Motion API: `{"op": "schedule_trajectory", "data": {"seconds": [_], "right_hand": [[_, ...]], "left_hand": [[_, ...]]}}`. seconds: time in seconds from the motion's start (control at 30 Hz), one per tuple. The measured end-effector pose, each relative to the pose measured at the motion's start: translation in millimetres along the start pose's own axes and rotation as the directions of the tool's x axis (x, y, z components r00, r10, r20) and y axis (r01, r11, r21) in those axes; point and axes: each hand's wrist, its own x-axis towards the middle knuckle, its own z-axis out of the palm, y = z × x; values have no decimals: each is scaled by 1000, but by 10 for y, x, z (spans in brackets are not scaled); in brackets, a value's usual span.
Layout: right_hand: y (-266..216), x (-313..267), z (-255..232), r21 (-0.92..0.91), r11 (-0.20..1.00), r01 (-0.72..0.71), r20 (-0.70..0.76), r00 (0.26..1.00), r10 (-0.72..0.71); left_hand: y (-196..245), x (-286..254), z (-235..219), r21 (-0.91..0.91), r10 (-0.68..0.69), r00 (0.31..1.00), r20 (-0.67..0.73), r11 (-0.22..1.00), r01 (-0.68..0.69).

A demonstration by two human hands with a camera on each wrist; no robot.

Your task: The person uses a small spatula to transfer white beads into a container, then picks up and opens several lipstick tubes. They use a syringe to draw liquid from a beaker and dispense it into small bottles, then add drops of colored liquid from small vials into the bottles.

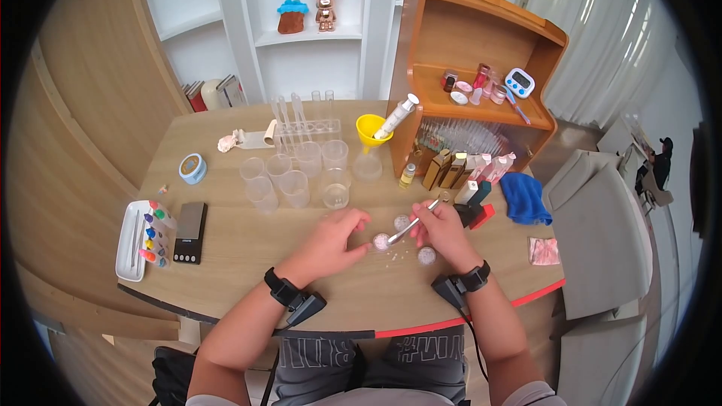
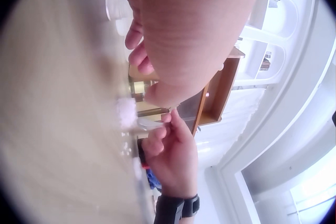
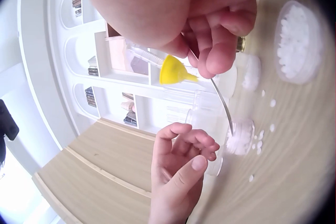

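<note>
My right hand [image 1: 442,231] pinches a slim metal spatula [image 3: 223,102], held aslant. The spatula's lower end reaches into a small clear round dish [image 1: 381,242] heaped with pale pinkish-white pellets. Two more such dishes stand close by, one behind it [image 1: 401,222] and one nearer my right wrist [image 1: 427,256]. Several loose pellets [image 3: 259,143] lie scattered on the table beside the dish. My left hand [image 1: 331,240] is just left of the dish, fingers loosely bent, with nothing in it, as the right wrist view also shows.
Clear plastic cups [image 1: 295,189] and a test tube rack [image 1: 308,128] stand behind my left hand. A yellow funnel [image 1: 370,129] sits in a flask near a wooden cabinet [image 1: 421,60]. Small boxes [image 1: 453,171] and a blue cloth [image 1: 525,198] lie right; a black scale [image 1: 191,233] is left.
</note>
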Motion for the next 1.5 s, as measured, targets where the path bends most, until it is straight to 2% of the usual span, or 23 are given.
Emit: {"op": "schedule_trajectory", "data": {"seconds": [0.03, 0.13, 0.23, 0.33, 0.63, 0.77, 1.07, 1.27, 1.43, 1.5], "right_hand": [[3, -1, 4, -2, 1000, 7, -19, 1000, -7], [24, -5, -14, 12, 1000, 27, -39, 999, -26], [21, 5, -16, 22, 999, 38, -47, 998, -37], [22, 14, -7, 51, 998, 43, -60, 997, -40], [8, 12, -17, 38, 997, 60, -48, 997, -58], [-26, -30, 13, 20, 1000, 19, -31, 999, -18], [13, -12, 12, 18, 999, 34, 43, 998, -35], [49, 19, 6, 17, 998, 52, 30, 998, -53], [-55, -45, 28, 58, 996, 68, -69, 996, -64], [-46, -51, 13, 15, 998, 63, -73, 995, -62]], "left_hand": [[-21, -2, 10, 18, 13, 1000, 27, 1000, -14], [-96, 0, 62, 52, 131, 991, -18, 990, -130], [-24, 11, 52, 76, 124, 992, 6, 989, -124], [38, 20, 93, 19, 66, 993, 93, 997, -68], [18, 71, 225, -21, 95, 987, 132, 995, -93], [-35, 67, 274, -33, 111, 986, 124, 994, -108], [-23, 71, 258, -36, 111, 990, 85, 993, -109], [-54, 80, 260, -44, 72, 994, 81, 997, -68], [-52, 41, 270, -58, 17, 998, 64, 998, -14], [-54, 30, 279, -49, 68, 998, 15, 997, -67]]}}
